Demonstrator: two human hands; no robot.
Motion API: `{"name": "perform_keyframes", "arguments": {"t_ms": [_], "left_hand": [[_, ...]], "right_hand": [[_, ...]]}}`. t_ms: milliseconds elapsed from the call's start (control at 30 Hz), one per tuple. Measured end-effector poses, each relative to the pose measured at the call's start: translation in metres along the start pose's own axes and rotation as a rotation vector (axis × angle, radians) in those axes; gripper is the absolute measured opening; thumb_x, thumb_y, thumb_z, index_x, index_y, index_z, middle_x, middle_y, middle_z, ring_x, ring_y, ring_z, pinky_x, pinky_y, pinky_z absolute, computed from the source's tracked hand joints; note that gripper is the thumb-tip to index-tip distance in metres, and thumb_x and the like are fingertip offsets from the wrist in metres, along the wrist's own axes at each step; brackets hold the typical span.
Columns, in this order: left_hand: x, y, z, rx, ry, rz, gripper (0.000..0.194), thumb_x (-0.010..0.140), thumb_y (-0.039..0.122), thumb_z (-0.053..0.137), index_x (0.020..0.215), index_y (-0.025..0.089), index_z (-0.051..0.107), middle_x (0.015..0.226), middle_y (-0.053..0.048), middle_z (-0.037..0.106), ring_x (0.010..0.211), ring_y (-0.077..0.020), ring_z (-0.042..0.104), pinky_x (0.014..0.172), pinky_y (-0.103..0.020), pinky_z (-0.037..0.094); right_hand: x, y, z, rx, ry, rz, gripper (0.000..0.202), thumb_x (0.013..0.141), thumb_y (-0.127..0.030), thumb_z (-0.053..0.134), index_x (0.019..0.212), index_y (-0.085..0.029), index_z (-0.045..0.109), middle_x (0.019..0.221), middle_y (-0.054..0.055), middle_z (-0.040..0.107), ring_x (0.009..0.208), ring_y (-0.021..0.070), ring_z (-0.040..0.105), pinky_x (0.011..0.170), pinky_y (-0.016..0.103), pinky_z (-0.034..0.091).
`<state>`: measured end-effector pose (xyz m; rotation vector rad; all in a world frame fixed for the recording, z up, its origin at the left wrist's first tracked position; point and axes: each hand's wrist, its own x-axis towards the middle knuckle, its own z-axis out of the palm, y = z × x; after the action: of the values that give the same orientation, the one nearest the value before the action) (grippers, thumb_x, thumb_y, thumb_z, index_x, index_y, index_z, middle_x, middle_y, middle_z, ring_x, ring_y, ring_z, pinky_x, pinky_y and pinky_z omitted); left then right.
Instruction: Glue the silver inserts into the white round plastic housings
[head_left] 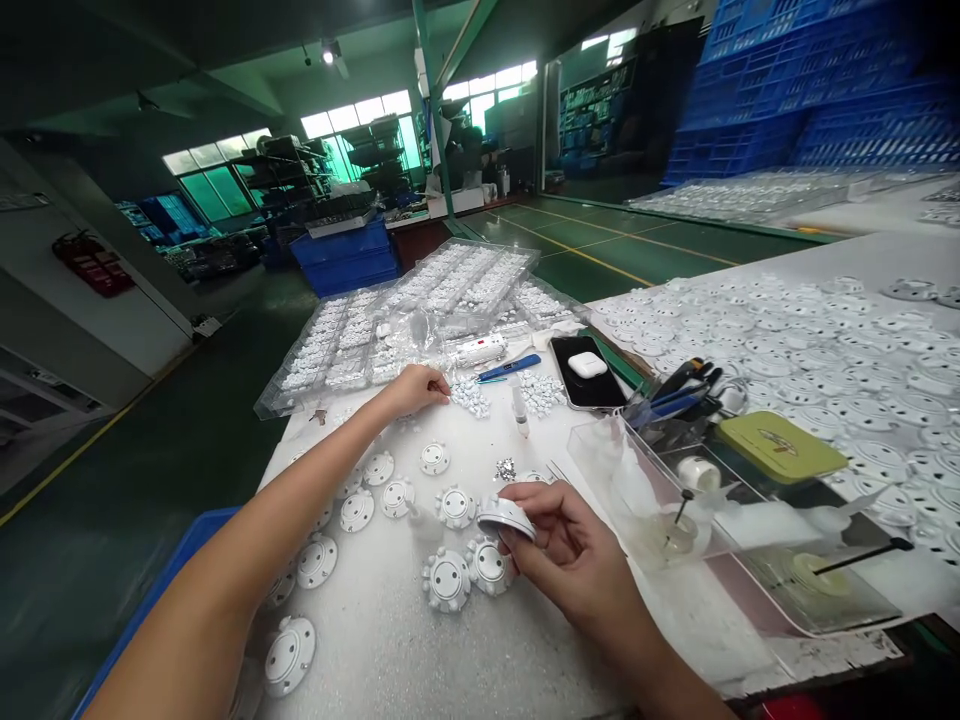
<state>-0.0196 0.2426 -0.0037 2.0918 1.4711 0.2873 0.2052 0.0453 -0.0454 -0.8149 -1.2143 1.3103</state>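
My right hand (566,540) grips a white round plastic disc (504,514) by its edge, tilted and lifted off the table. Several similar discs with dark holes lie below and left of it, among them a knobbed disc (448,580). Reaching farther forward, my left hand (420,388) has its fingertips pinched together beside a pile of small white pieces (471,398). Whatever is between those fingertips is too small to make out. A small clear bottle (519,408) stands right of that pile, and a heap of tiny shiny bits (506,468) lies nearer.
Clear trays of white parts (442,285) are stacked at the back. A blue knife (517,367) and a phone (581,385) lie nearby. To the right are an open plastic box (772,600), a yellow-green tin (781,446) and a table covered in discs (750,320).
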Motion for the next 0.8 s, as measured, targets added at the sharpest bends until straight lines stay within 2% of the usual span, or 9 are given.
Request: {"name": "perform_keyframes", "arguments": {"t_ms": [133,233,300,400,467,500,567,700,800], "left_hand": [[-0.030,0.015,-0.011,-0.113,0.068,0.041,0.018,0.089,0.031,0.068,0.092,0.013,0.069,0.089,-0.006,0.071,0.082,-0.0187,0.067,0.076,-0.036,0.057],[-0.071,0.045,-0.026,-0.231,0.132,0.085,0.026,0.085,0.036,0.071,0.096,0.013,0.072,0.082,-0.008,0.073,0.076,-0.0191,0.069,0.069,-0.030,0.057],[-0.104,0.070,-0.037,-0.292,0.161,0.133,0.024,0.083,0.037,0.074,0.096,0.016,0.074,0.082,-0.006,0.074,0.075,-0.0183,0.069,0.065,-0.027,0.056],[-0.153,0.106,-0.048,-0.309,0.135,0.402,0.008,0.082,0.022,0.076,0.090,0.021,0.077,0.084,-0.004,0.075,0.076,-0.0166,0.069,0.064,-0.024,0.056],[-0.178,0.123,-0.049,-0.230,0.073,0.542,0.016,0.085,0.013,0.072,0.098,0.021,0.076,0.088,-0.003,0.074,0.081,-0.0150,0.068,0.070,-0.023,0.056],[-0.187,0.128,-0.048,-0.190,0.043,0.569,0.019,0.087,0.010,0.069,0.102,0.020,0.075,0.090,-0.003,0.073,0.082,-0.0138,0.068,0.072,-0.022,0.055],[-0.199,0.130,-0.042,-0.121,0.000,0.579,0.022,0.091,0.008,0.063,0.108,0.018,0.073,0.095,-0.004,0.071,0.085,-0.0120,0.067,0.074,-0.020,0.053],[-0.204,0.119,-0.028,-0.039,-0.026,0.586,0.023,0.095,0.008,0.057,0.110,0.019,0.070,0.096,-0.003,0.067,0.087,-0.0100,0.063,0.075,-0.019,0.048],[-0.206,0.113,-0.023,-0.029,-0.052,0.588,0.022,0.096,0.008,0.054,0.109,0.018,0.069,0.094,-0.002,0.066,0.087,-0.0097,0.061,0.075,-0.019,0.047]], "right_hand": [[0.001,-0.002,0.003,-0.067,0.034,-0.036,0.022,0.081,-0.032,0.074,0.087,-0.021,0.056,0.107,0.007,0.071,0.092,0.0153,0.072,0.077,0.021,0.061],[0.001,-0.004,0.004,-0.135,0.055,-0.110,0.017,0.083,-0.026,0.073,0.092,-0.022,0.058,0.106,0.006,0.072,0.094,0.0149,0.072,0.076,0.019,0.060],[0.000,-0.007,0.004,-0.178,0.039,-0.173,0.019,0.082,-0.019,0.072,0.096,-0.023,0.061,0.104,0.005,0.073,0.094,0.0147,0.072,0.077,0.018,0.060],[-0.003,-0.012,0.003,-0.275,-0.025,-0.325,0.029,0.082,-0.009,0.067,0.105,-0.026,0.061,0.107,0.002,0.073,0.101,0.0144,0.071,0.085,0.019,0.059],[-0.006,-0.016,0.003,-0.383,-0.079,-0.461,0.038,0.083,-0.005,0.063,0.113,-0.027,0.058,0.111,0.001,0.071,0.107,0.0138,0.069,0.093,0.021,0.058],[-0.008,-0.019,0.003,-0.437,-0.104,-0.520,0.041,0.084,-0.004,0.061,0.117,-0.027,0.056,0.113,0.001,0.071,0.108,0.0133,0.068,0.096,0.022,0.057],[-0.012,-0.025,0.004,-0.514,-0.140,-0.590,0.044,0.085,-0.005,0.062,0.122,-0.025,0.053,0.114,0.001,0.070,0.110,0.0117,0.067,0.099,0.019,0.054],[-0.020,-0.037,0.008,-0.654,-0.183,-0.670,0.039,0.087,-0.009,0.062,0.122,-0.021,0.051,0.114,0.001,0.070,0.109,0.0068,0.066,0.103,0.009,0.047],[-0.023,-0.042,0.010,-0.704,-0.251,-0.699,0.041,0.088,-0.006,0.060,0.125,-0.020,0.051,0.118,0.002,0.069,0.114,0.0070,0.064,0.107,0.010,0.044]]}}
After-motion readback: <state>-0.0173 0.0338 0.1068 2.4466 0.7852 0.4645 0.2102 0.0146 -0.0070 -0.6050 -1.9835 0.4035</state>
